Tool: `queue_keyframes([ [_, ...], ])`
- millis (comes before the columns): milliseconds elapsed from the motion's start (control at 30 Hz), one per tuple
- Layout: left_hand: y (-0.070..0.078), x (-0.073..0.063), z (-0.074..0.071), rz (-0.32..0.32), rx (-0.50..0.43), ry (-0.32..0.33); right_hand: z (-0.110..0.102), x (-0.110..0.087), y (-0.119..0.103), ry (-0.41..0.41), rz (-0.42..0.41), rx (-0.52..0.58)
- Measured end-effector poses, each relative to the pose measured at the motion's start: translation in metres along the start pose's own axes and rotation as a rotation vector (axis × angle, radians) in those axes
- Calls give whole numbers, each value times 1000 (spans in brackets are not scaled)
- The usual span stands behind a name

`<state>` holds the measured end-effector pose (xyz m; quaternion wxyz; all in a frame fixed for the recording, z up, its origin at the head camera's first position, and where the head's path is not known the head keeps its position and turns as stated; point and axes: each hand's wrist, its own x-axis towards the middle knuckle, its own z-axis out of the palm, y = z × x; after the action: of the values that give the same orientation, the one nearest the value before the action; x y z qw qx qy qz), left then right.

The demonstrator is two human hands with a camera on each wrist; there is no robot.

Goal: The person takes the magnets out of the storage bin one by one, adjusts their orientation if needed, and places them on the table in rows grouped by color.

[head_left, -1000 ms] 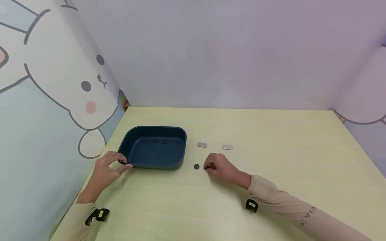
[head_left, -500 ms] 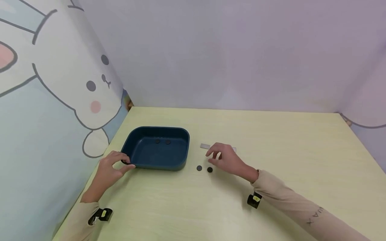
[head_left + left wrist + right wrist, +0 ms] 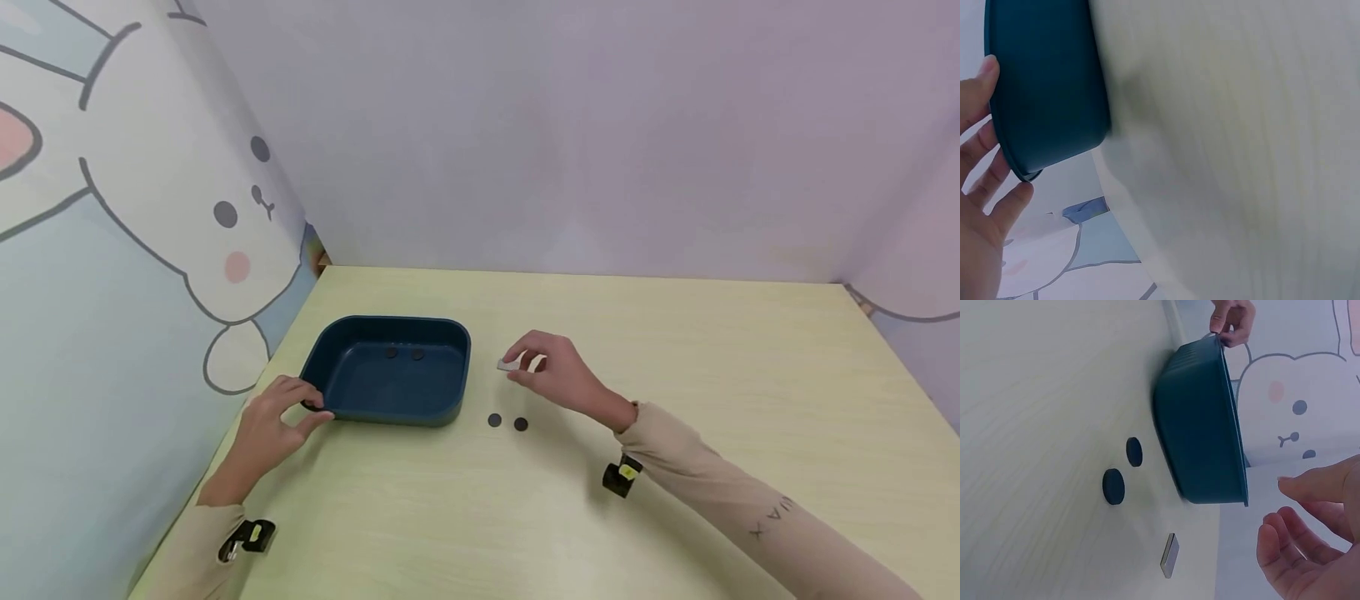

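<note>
A dark blue rounded tray [image 3: 397,416] stands at the left of the table. My left hand [image 3: 272,433] grips its near left corner, thumb and fingers at the rim. Two dark discs [image 3: 392,352] lie inside the tray. To its right, a grey disc [image 3: 494,420] and a black disc [image 3: 521,424] lie side by side on the table. My right hand [image 3: 558,372] hovers over a flat silver rectangular piece [image 3: 505,365]. In the right wrist view, thumb and fingertips stand apart with nothing between them, and the piece [image 3: 1170,555] lies on the tabletop.
The pale wooden table [image 3: 712,358] meets a plain lilac wall [image 3: 570,150] behind. A wall with a cartoon rabbit [image 3: 172,167] rises close along the left edge. Each wrist wears a small black camera [image 3: 622,476].
My right hand has let go of the black disc, which now lies by the grey one. It has moved up the table to the left silver piece. My left hand stays on the tray.
</note>
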<state>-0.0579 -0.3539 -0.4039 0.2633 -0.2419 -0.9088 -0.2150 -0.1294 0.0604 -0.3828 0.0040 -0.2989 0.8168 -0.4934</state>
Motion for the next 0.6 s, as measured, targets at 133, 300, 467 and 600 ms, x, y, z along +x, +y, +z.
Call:
queue_keyframes([
  [133, -1, 1, -1, -16, -11, -14, 2, 8, -2, 6, 7, 16],
  [300, 0, -1, 0, -1, -46, -1, 5, 17, -5, 5, 39, 61],
  [467, -2, -2, 1, 4, -86, 14, 9, 29, -8, -7, 31, 117],
  [600, -4, -2, 1, 0, -88, 14, 12, 39, -9, -8, 46, 128],
])
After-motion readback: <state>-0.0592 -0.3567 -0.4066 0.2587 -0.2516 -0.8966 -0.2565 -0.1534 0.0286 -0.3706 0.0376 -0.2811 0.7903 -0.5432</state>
